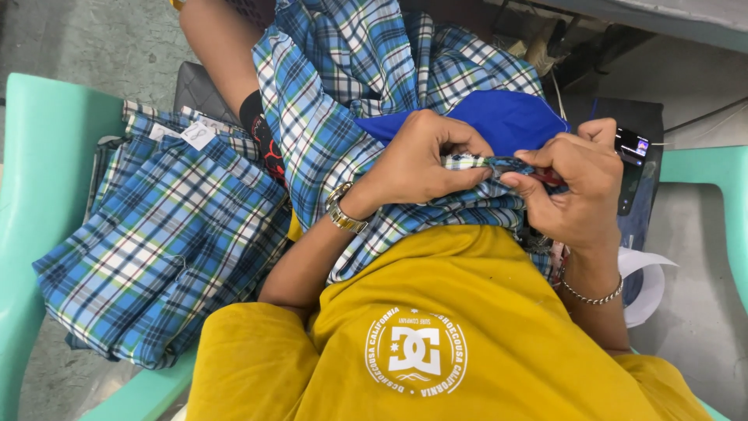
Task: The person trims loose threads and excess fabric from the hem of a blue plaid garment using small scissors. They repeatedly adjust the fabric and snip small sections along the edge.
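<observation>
My left hand [417, 160] pinches a folded edge of a blue, white and green plaid garment [335, 86] that lies over my lap. My right hand [576, 187] grips the same edge from the other side, together with a small red-handled tool [545, 178] whose tip is hidden in the cloth. A solid blue fabric part [506, 117] of the garment shows just behind my fingers. A gold watch is on my left wrist and a chain bracelet on my right wrist.
A stack of folded plaid garments [164, 242] with a small white tag [199, 134] rests on a green plastic chair [47, 171] to my left. A phone [633, 148] lies at the right, near another green chair [713, 195]. White paper [650, 281] sits below it.
</observation>
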